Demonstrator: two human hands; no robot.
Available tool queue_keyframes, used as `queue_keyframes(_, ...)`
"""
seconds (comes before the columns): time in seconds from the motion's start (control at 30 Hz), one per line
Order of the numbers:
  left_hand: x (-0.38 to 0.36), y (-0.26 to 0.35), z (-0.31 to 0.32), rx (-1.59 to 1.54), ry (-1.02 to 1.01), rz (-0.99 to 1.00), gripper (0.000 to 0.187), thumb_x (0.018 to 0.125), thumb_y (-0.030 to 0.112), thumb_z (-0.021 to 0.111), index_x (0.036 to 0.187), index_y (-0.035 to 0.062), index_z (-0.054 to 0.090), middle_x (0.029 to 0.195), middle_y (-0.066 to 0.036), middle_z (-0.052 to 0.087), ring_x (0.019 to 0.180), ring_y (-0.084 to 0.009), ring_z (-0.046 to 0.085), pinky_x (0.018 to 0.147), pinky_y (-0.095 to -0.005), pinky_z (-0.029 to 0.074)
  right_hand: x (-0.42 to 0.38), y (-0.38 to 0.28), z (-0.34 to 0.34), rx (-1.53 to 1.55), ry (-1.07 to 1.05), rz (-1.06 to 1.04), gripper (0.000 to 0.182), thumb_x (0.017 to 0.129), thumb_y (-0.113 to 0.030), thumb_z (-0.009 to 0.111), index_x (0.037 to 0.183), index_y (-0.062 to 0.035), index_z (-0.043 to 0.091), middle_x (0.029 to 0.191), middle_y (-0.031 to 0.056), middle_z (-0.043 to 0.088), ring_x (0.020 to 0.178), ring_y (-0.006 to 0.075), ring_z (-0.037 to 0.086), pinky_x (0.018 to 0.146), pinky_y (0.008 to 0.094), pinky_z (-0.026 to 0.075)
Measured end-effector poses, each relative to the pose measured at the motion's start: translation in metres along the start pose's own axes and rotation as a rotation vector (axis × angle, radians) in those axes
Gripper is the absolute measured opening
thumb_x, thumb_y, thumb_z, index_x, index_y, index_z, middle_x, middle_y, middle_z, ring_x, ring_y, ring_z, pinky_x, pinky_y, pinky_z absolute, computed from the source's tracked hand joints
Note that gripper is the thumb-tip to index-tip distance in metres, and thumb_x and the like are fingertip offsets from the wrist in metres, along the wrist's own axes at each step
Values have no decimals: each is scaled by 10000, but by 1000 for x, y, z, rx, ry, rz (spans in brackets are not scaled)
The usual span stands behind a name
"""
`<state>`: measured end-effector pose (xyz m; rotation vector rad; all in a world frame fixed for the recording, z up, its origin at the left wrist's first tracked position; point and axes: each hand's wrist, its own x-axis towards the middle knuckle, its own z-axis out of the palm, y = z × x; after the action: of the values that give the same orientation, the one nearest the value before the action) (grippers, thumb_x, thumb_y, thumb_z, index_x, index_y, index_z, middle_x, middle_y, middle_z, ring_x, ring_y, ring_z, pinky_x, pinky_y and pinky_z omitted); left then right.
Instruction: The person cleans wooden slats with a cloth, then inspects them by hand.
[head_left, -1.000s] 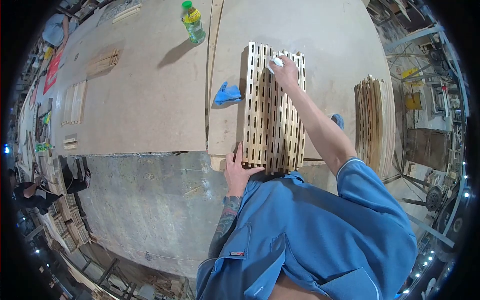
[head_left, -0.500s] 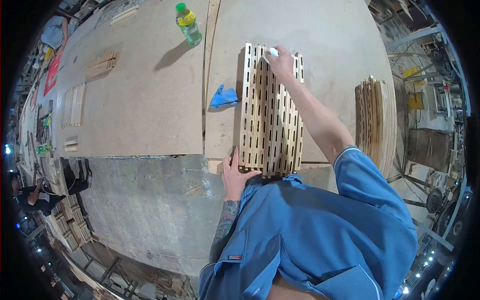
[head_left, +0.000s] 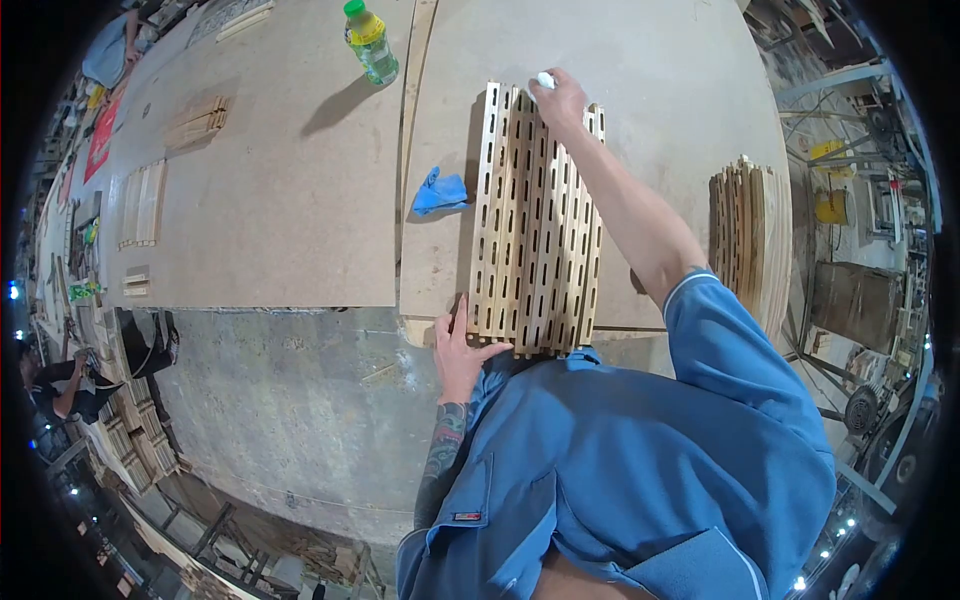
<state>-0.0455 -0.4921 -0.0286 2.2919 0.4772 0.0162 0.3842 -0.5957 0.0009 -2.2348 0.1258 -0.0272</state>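
Observation:
A bundle of slotted wooden slats (head_left: 522, 230) lies lengthwise in front of me, its near end against my shirt. My left hand (head_left: 461, 350) is at the near left corner, thumb stretched along the slat ends and a finger along the left side, gripping nothing. At the far end, my right hand (head_left: 562, 103) is closed around a small white object (head_left: 546, 80), too little of which shows to name it. To the left of the slats lies a crumpled blue cloth (head_left: 440, 192).
A green-capped drink bottle (head_left: 371, 45) stands on the board (head_left: 270, 200) to the left. More slotted slats (head_left: 748, 230) are stacked at the right edge. Small bundles of wood strips (head_left: 198, 124) lie far left. Other people, one in a dark shirt (head_left: 68, 385), are at the left.
My right hand has moved slightly farther out, to the slats' far edge, with the white object. My left hand stays at the near corner. The view has shifted a little.

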Motion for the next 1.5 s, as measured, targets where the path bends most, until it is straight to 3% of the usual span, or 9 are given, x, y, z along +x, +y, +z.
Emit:
queue_keyframes(0.13, 0, 0, 0, 43, 24, 37, 1162, 547, 621, 870, 1517, 142, 446, 1069, -151, 505, 931, -327, 557, 793, -448, 518, -22, 5, -26, 419, -39, 99, 251, 862, -185, 760, 1052, -33, 698, 890, 96, 723, 727, 195, 667, 638, 351, 536)
queue_keyframes(0.17, 0, 1, -1, 27, 5, 10, 1158, 550, 617, 872, 1522, 159, 440, 1063, -148, 503, 920, -327, 562, 785, -447, 520, -39, 2, -40, 660, -150, 263, 210, 926, -175, 734, 1070, -46, 652, 866, 37, 655, 587, 81, 523, 471, 235, 379)
queue_keyframes(0.3, -3, -3, 0, 6, 22, 47, 1152, 556, 611, 872, 1526, 173, 433, 1048, -141, 503, 913, -334, 569, 773, -451, 525, -111, 31, -78, 1167, -474, 417, 164, 951, -155, 701, 1031, -63, 592, 761, -4, 584, 508, 30, 465, 411, 174, 315)
queue_keyframes(0.4, 2, -5, 0, 24, 35, 76, 1139, 562, 605, 873, 1523, 176, 436, 1042, -140, 508, 914, -341, 576, 770, -456, 527, -186, 48, -100, 1121, -596, 486, 158, 961, -178, 689, 1025, -67, 596, 760, -18, 583, 499, 23, 457, 398, 175, 310)
queue_keyframes(0.53, 1, -6, 1, 52, 61, 105, 1117, 566, 587, 882, 1509, 171, 451, 1061, -157, 530, 920, -348, 594, 771, -460, 534, -277, 61, -111, 925, -581, 594, 218, 947, -214, 712, 1065, -66, 604, 774, -12, 610, 493, 27, 464, 394, 187, 317)
queue_keyframes(0.67, 0, -1, -3, 52, 29, 72, 1106, 569, 581, 886, 1501, 170, 456, 1083, -170, 544, 967, -360, 610, 789, -467, 546, -331, 63, -110, 722, -533, 557, 228, 925, -226, 743, 1046, -70, 629, 764, -12, 614, 505, 35, 482, 416, 202, 353)
queue_keyframes(0.97, 1, -3, -2, 51, 18, 58, 1088, 570, 600, 878, 1481, 167, 472, 1139, -168, 532, 1025, -359, 620, 808, -465, 557, -349, 67, -91, 267, -438, 223, 210, 916, -221, 742, 990, -35, 678, 766, -14, 610, 586, 49, 522, 492, 224, 410)
queue_keyframes(1.27, 0, -4, -1, 28, 25, 60, 1094, 563, 575, 891, 1491, 189, 457, 1143, -143, 521, 988, -329, 631, 791, -458, 565, -344, 58, -84, -53, -356, -102, 258, 896, -233, 746, 1008, -9, 684, 845, 99, 702, 752, 160, 655, 679, 310, 522)
queue_keyframes(1.5, 1, 1, -5, 23, 1, 39, 1088, 563, 565, 895, 1485, 178, 466, 1135, -144, 517, 979, -332, 632, 779, -458, 565, -334, 56, -81, -28, -286, -69, 251, 903, -236, 743, 1020, -22, 686, 874, 105, 713, 801, 166, 669, 721, 315, 529)
